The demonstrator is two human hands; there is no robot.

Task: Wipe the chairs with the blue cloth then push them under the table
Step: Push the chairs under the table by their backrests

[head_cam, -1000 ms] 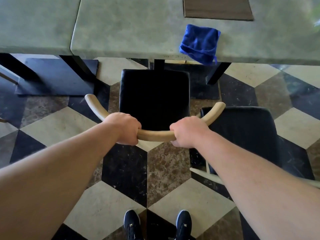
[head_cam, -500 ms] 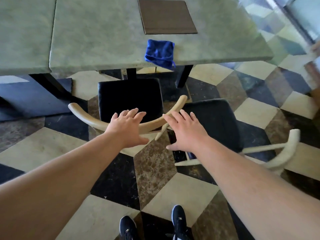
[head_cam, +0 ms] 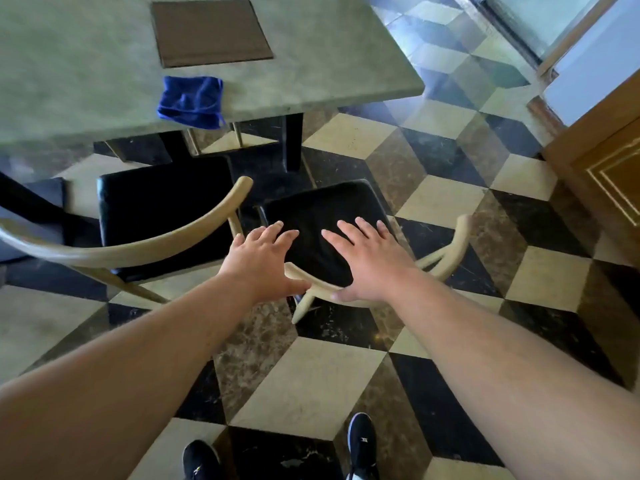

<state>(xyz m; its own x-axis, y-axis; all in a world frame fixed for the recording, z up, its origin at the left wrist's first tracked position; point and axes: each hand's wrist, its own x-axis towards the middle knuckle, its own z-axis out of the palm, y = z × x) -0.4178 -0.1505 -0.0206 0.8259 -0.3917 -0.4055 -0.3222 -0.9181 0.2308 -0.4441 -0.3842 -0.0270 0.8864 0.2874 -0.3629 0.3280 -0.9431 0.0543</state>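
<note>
Two chairs with black seats and curved pale wooden backrests stand by the grey-green table [head_cam: 329, 81]. The left chair [head_cam: 156, 209] has its seat front at the table edge. The right chair [head_cam: 322, 216] stands out on the floor, turned slightly. My left hand [head_cam: 263, 261] and my right hand [head_cam: 367, 261] hover with spread fingers over the right chair's backrest rail [head_cam: 318, 287], thumbs at the rail, holding nothing. The blue cloth [head_cam: 190, 100] lies crumpled at the table's near edge, overhanging a little.
A brown placemat [head_cam: 211, 29] lies on the table beyond the cloth. Black table legs [head_cam: 292, 140] stand behind the chairs. A wooden door or cabinet [head_cam: 602, 168] is at the right. The floor is checkered tile; my black shoes [head_cam: 360, 441] show at the bottom.
My hands let go of the left chair's backrest, opened, and moved right over the right chair's backrest. The view swung right with them.
</note>
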